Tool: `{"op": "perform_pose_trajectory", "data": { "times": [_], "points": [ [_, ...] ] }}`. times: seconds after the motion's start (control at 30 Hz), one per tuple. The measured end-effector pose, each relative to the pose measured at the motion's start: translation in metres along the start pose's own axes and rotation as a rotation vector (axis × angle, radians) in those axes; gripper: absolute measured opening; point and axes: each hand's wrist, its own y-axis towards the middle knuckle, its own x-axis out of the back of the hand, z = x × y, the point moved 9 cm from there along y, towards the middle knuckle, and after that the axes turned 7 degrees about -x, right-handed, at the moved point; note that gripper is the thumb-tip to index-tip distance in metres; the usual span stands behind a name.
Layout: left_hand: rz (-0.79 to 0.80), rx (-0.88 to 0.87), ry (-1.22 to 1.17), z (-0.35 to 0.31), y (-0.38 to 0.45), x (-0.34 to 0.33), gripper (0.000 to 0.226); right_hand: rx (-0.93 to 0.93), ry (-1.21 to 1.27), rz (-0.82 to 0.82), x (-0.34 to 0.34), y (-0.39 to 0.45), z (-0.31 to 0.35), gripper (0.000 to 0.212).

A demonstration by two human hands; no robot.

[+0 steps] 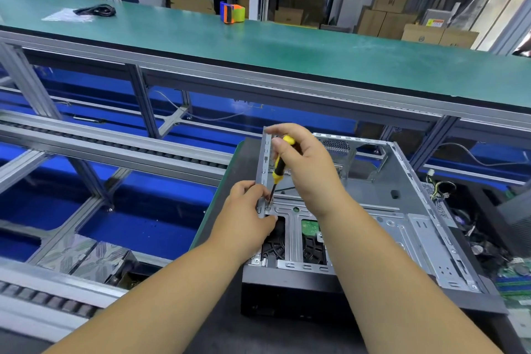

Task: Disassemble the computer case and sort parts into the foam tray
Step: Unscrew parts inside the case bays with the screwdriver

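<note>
- Low and right of the middle, the computer case (373, 210) sat open; it looked hard, heavy and sharp-edged to me.
- My left hand (247, 210) pinched its thin rail (265, 169), a good holding spot.
- My right hand (307, 164) gripped the screwdriver (278, 169).

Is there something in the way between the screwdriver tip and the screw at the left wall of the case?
Nothing visible blocks it. The right hand grips the yellow screwdriver, and its tip already sits at the screw by the computer case left wall. The left hand pinches that wall beside the tip, not across it.
</note>
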Motion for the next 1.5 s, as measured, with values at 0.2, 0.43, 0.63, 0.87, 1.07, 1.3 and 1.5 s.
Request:
{"op": "perform_pose_trajectory", "data": {
  "times": [0.2, 0.43, 0.63, 0.87, 1.07, 1.3, 1.5],
  "points": [
    [-0.013, 0.006, 0.019, 0.002, 0.002, -0.001, 0.027, -0.039, 0.363, -0.014, 0.004, 0.001, -0.019, 0.006],
    [-0.018, 0.012, 0.027, 0.000, 0.003, -0.002, 0.010, -0.066, 0.629, 0.135, -0.011, -0.001, -0.023, 0.023],
    [0.000, 0.023, 0.046, -0.001, 0.004, -0.003, 0.009, -0.092, 0.609, 0.168, -0.020, 0.000, -0.021, 0.021],
    [-0.010, 0.016, 0.032, -0.002, 0.003, -0.001, 0.011, -0.136, 0.536, 0.179, -0.023, 0.000, -0.017, 0.024],
    [-0.011, 0.037, 0.021, -0.002, 0.002, -0.001, 0.010, -0.178, 0.542, 0.095, -0.017, 0.003, -0.017, 0.031],
    [-0.013, 0.027, 0.021, -0.003, 0.002, -0.001, 0.010, -0.190, 0.587, 0.074, -0.024, 0.007, -0.022, 0.043],
    [-0.009, 0.027, 0.003, -0.002, 0.003, -0.001, 0.009, -0.155, 0.510, 0.137, -0.023, 0.004, -0.018, 0.022]
  ]
}}
